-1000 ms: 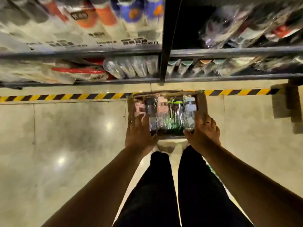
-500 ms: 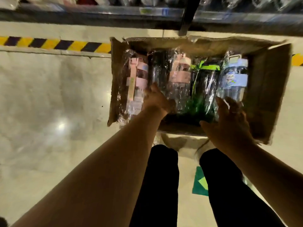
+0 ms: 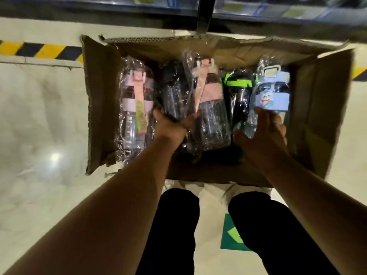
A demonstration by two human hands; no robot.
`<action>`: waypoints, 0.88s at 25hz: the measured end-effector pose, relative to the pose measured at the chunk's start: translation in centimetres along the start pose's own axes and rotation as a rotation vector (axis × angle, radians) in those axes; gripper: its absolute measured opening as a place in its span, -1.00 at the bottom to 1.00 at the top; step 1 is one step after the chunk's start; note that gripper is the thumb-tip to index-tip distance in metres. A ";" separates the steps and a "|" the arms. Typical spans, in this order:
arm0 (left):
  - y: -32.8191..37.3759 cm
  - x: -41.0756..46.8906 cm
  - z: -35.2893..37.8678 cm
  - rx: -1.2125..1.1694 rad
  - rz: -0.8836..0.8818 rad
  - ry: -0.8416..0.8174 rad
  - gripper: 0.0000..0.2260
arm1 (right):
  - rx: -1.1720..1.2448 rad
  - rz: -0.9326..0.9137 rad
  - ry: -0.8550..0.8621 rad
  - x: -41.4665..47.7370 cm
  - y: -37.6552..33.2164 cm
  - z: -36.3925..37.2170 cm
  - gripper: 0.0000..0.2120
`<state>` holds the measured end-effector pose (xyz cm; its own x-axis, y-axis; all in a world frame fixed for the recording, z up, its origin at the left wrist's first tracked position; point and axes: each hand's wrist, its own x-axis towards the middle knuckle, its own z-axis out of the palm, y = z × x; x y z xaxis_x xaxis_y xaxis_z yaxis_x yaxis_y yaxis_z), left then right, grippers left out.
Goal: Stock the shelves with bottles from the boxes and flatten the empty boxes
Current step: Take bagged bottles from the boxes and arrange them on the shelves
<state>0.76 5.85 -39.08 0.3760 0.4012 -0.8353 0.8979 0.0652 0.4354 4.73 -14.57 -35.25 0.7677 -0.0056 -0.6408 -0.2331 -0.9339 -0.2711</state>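
The left hand (image 3: pixel 172 125) is clamped on the black bottle (image 3: pixel 174 92), thumb on one side and fingers curled round the other, low on its body. Just left of that grip lies the strap bottle (image 3: pixel 135 108); just right of it, touching the fingers, the pink bottle (image 3: pixel 210 108), then the green bottle (image 3: pixel 238 90). The right hand (image 3: pixel 264 133) is spread wide, fingers straight, over the lower end of the blue bottle (image 3: pixel 272 92); I cannot tell whether it touches the wrap. All five lie side by side, wrapped in plastic, in the open box (image 3: pixel 321 108) on the floor (image 3: pixel 39 116), beyond the person's knees and below the shelf (image 3: pixel 278 14).
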 end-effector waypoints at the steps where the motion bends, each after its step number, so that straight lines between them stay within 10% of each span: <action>1: -0.1 0.0 -0.3 0.008 0.011 -0.009 -0.21 | -0.012 -0.013 0.003 0.0 -0.5 0.0 -0.27; 9: -1.0 -4.3 -5.9 -0.065 0.055 0.055 -0.37 | 0.192 0.089 -0.234 1.7 -7.2 7.0 -0.09; 15: -1.5 -3.3 -8.5 -0.151 0.120 -0.072 -0.44 | 0.252 0.251 -0.105 4.2 -8.9 11.0 -0.18; 22: 2.0 -6.9 -8.8 -0.117 0.143 -0.140 -0.45 | 0.614 0.212 -0.191 -2.7 -5.8 2.2 -0.15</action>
<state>-2.01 11.22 -29.48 0.5327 0.2833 -0.7975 0.8038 0.1255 0.5815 2.68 -8.31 -33.54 0.5624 -0.0507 -0.8253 -0.7070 -0.5471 -0.4481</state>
